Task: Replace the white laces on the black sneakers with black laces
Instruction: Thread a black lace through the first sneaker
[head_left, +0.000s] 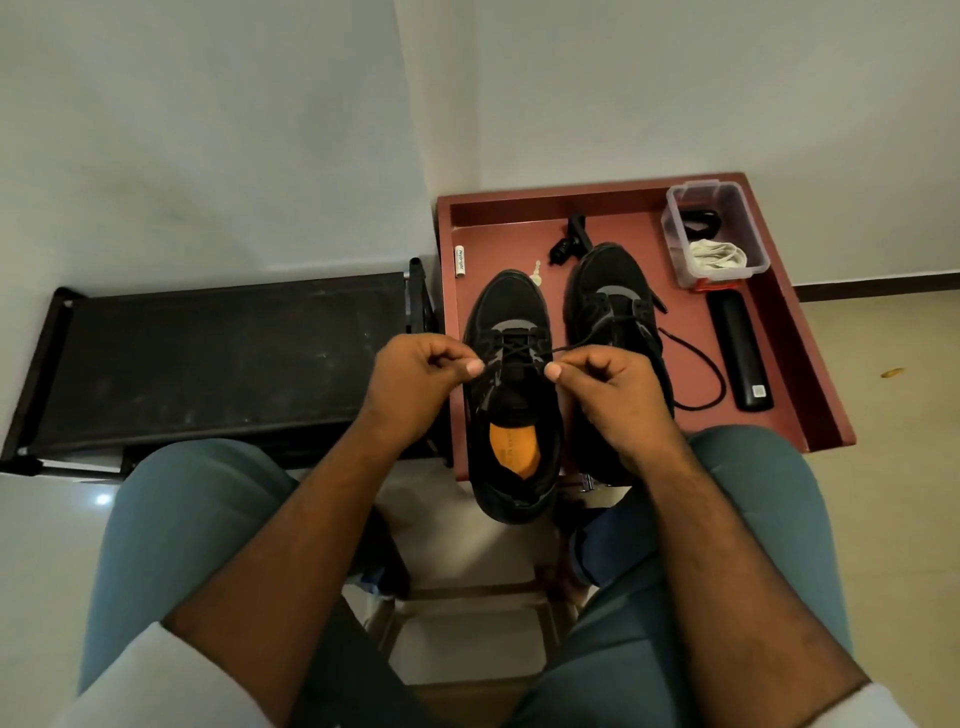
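Head view: person seated, teal trousers, knees up against a low red-brown desk (810, 364) with a raised rim, set in a room corner. White walls behind, pale tile floor, dark skirting strip at right.

Two black sneakers stand on the desk, toes toward the wall. Left shoe (511, 400) has its heel hanging over the near edge, orange insole showing. Right shoe (608, 306) is just beside it, its near half hidden by the right hand.

Left hand (415, 374) and right hand (602, 384) sit either side of the left shoe's tongue. Fingers curled on both; thumb and forefinger of each pinch an end of the black lace (524, 356), which runs taut between them across the eyelets. The right shoe's black lace trails loose over the desk at right.

Far right corner of the desk: clear box (753, 249) holding bundled white laces (717, 255) and something black behind them. Black bar-shaped item (740, 353) lies along the right rim. Small white tube (460, 261) near the left rim; small black object (569, 241) near the back.

Left of the desk, touching it: black rack (218, 358), flat dusty top.
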